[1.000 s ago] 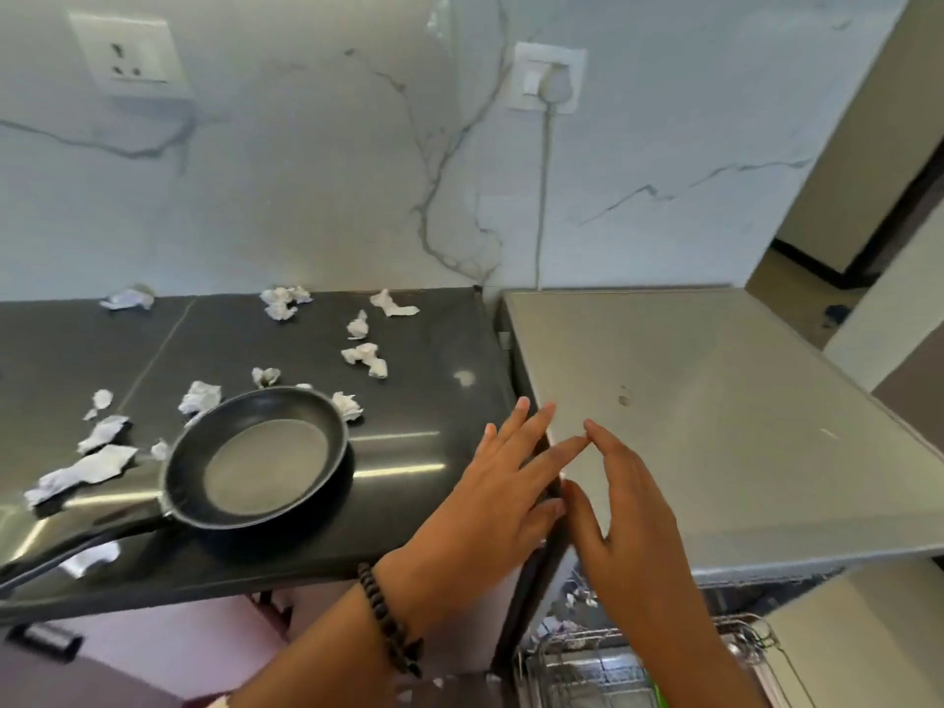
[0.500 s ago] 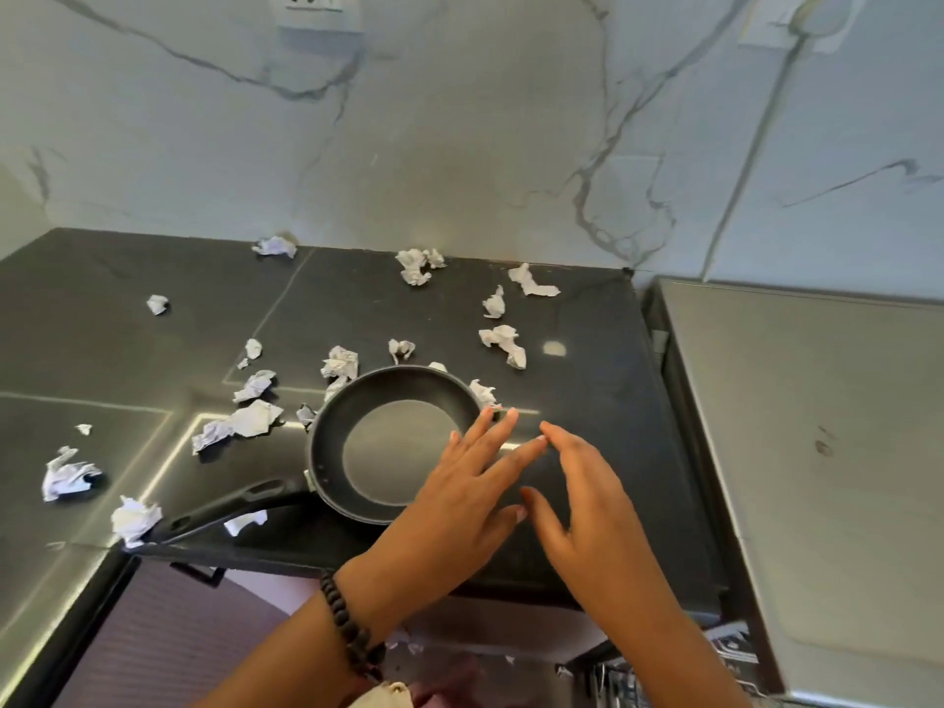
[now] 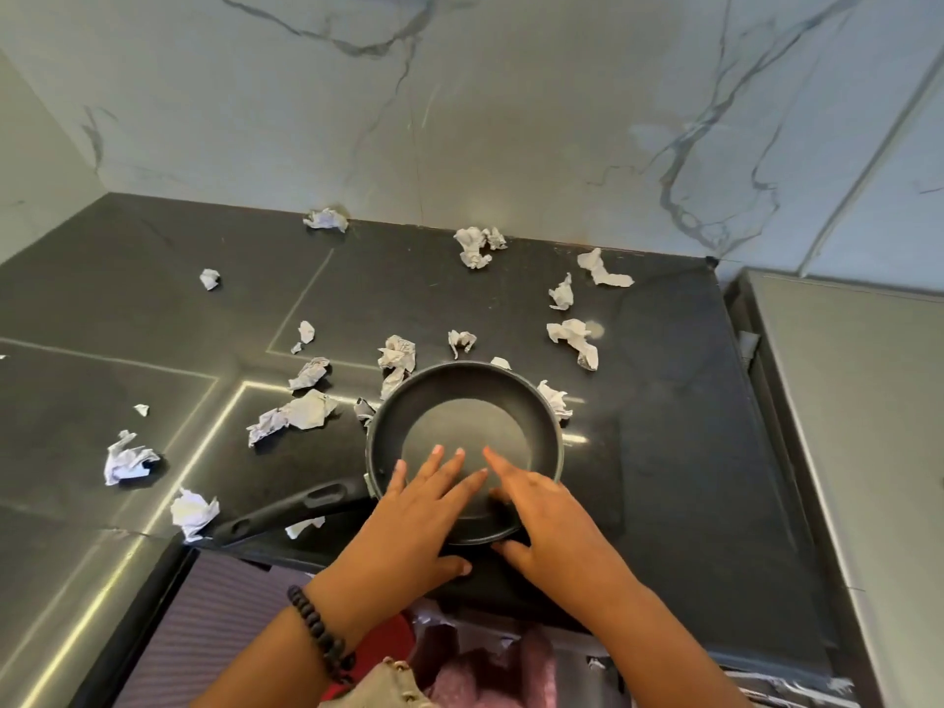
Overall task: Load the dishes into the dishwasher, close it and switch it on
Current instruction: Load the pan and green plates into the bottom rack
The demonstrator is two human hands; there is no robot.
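- Pan (image 3: 462, 426): black, round, shallow, grey inner base, nothing in it; long black handle (image 3: 286, 513) with a slot points lower left.
- Pan sits on dark surface (image 3: 664, 401) near its front edge, crumpled paper scraps (image 3: 309, 411) scattered left and behind it.
- Left hand (image 3: 408, 518): fingers straight and spread, reaching over near rim into pan; thumb below the rim outside. Holds nothing.
- Right hand (image 3: 546, 518): fingers straight, over near-right rim, thumb below it. Holds nothing.
- Fingertips of both hands nearly meet over pan base; contact with pan unclear.
- Bead bracelet (image 3: 319, 628) on left wrist.
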